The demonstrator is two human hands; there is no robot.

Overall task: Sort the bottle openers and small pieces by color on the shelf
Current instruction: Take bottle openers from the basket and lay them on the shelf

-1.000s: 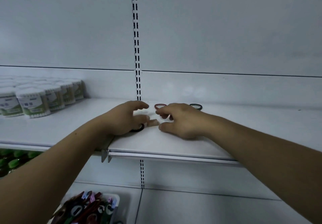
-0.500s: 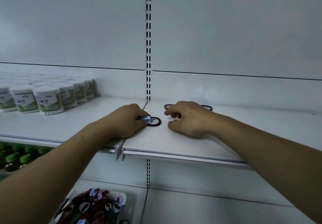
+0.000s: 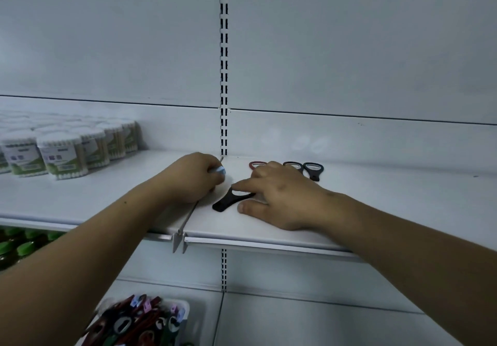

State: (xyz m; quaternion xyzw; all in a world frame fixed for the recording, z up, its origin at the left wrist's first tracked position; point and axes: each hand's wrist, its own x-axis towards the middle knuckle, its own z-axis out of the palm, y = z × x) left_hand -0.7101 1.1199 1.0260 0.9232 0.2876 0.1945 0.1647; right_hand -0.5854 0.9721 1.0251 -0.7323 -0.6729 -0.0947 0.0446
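Observation:
A black bottle opener (image 3: 225,201) lies flat on the white shelf (image 3: 269,227) near its front edge. My right hand (image 3: 279,197) rests over its ring end, fingers and thumb curled round it. To the left, my left hand (image 3: 192,177) pinches a small light-blue piece (image 3: 220,170) just above the shelf. Behind my right hand lie a red opener (image 3: 255,164), a dark one (image 3: 293,164) partly hidden by my knuckles, and a black one (image 3: 313,170).
Rows of cotton-swab tubs (image 3: 61,154) stand on the shelf at the left. A white tray (image 3: 183,308) of mixed openers and small pieces sits on the lower shelf. Green-capped bottles (image 3: 16,246) fill the lower left. A slotted upright (image 3: 224,63) splits the back wall.
My right hand has come forward onto the black opener, which now lies slanted near the front edge. My left hand has drawn back left with the blue piece. Two more openers show behind.

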